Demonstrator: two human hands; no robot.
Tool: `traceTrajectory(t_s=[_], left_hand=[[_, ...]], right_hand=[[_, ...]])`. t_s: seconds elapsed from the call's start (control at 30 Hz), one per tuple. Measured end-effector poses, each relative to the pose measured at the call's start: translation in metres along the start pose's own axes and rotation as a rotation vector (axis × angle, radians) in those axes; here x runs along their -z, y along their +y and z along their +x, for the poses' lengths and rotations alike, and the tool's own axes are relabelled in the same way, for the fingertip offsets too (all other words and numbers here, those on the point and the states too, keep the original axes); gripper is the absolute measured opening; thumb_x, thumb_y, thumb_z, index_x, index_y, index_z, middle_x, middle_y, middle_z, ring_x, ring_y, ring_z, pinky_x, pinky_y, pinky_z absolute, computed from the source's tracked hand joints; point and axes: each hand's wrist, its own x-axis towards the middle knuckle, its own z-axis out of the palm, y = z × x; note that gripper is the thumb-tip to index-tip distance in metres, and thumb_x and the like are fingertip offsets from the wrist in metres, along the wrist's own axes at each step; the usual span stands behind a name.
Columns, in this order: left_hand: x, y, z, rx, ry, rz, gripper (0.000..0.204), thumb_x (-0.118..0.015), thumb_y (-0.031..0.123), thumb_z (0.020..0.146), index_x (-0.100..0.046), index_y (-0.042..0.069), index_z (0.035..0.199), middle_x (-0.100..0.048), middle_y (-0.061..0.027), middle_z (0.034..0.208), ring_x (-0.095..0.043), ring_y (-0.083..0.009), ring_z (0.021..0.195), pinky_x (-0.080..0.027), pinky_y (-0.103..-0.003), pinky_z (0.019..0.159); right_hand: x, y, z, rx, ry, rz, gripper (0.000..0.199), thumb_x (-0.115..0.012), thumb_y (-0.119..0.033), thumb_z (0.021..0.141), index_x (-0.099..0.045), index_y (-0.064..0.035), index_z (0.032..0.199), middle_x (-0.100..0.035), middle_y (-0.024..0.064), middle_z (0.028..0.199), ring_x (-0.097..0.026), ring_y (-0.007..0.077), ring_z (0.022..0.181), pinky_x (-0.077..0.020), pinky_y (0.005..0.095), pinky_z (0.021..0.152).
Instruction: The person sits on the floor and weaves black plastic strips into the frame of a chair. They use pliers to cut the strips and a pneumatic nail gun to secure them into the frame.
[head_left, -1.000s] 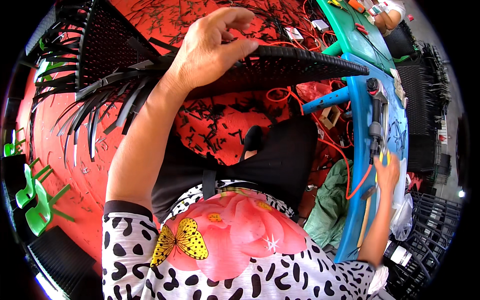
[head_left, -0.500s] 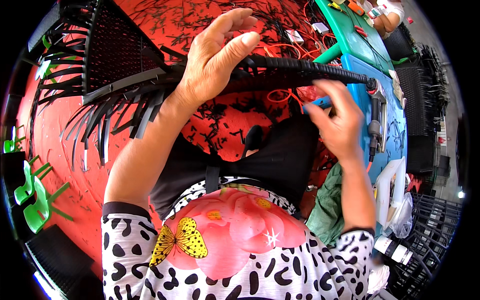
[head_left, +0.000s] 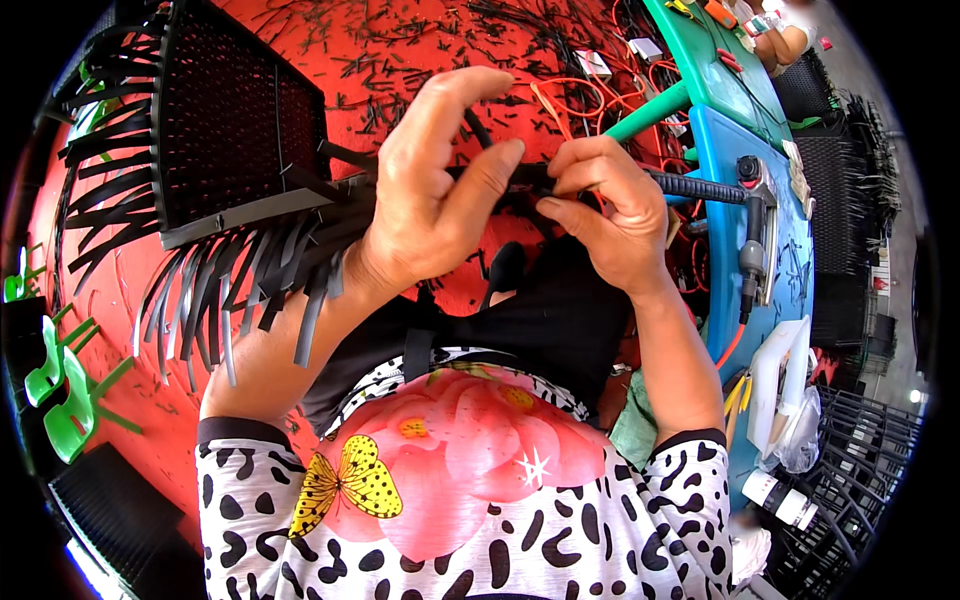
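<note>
A dark woven panel (head_left: pixel 225 120), with many loose flat black strips (head_left: pixel 225 280) hanging from its edges, stands at the left. From it a frame bar (head_left: pixel 690 186) wrapped in black strip runs right to the blue table. My left hand (head_left: pixel 425 180) is over the frame, thumb and forefinger curved and apart, gripping nothing visible. Close to its right, my right hand (head_left: pixel 615 215) has thumb and fingertips drawn together at the wrapped bar, on what looks like a black strip. The fingers partly hide the contact.
An air tool (head_left: pixel 752 235) with a red hose lies on the blue table (head_left: pixel 715 150) at right. Beyond is a green table (head_left: pixel 715 85) with small tools, where another person (head_left: pixel 785 40) sits. Strip scraps litter the red floor (head_left: pixel 380 40). Green chairs (head_left: pixel 70 410) stand left.
My right hand has moved left and up to the frame, its fingers closing together; the blue thing beside it no longer shows. My left hand and the frame's middle have dropped nearer me.
</note>
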Motion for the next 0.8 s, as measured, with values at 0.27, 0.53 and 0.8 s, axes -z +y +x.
traceTrajectory(t_s=[0.27, 0.53, 0.8], left_hand=[[-0.005, 0.019, -0.005, -0.116, -0.416, 0.764, 0.025, -0.068, 0.009, 0.073, -0.057, 0.003, 0.096, -0.060, -0.0123, 0.088, -0.060, -0.0328, 0.084, -0.048, -0.044, 0.079], [-0.004, 0.013, -0.002, -0.069, -0.458, 0.743, 0.022, -0.069, 0.009, 0.073, -0.054, 0.005, 0.088, -0.055, -0.0093, 0.075, -0.059, -0.0304, 0.069, -0.049, -0.041, 0.058], [-0.010, 0.012, -0.004, -0.099, -0.379, 0.771, 0.022, -0.070, 0.014, 0.073, -0.050, 0.006, 0.079, -0.053, -0.0074, 0.073, -0.058, -0.0282, 0.067, -0.047, -0.040, 0.056]], right_hand=[[-0.014, -0.010, -0.026, 0.099, 0.171, -0.093, 0.010, -0.071, -0.001, 0.083, -0.063, 0.0005, 0.088, -0.064, 0.0133, 0.094, -0.063, 0.0214, 0.078, -0.0512, 0.0285, 0.064], [-0.027, -0.001, -0.035, 0.152, 0.235, 0.033, 0.010, -0.065, -0.003, 0.090, -0.058, 0.0033, 0.093, -0.065, 0.0156, 0.093, -0.066, 0.0219, 0.082, -0.0534, 0.0276, 0.070], [-0.035, -0.020, -0.023, -0.150, 0.315, 0.359, 0.013, -0.058, -0.005, 0.096, -0.055, 0.0012, 0.086, -0.060, 0.0051, 0.081, -0.053, 0.0077, 0.067, -0.0445, 0.0219, 0.063]])
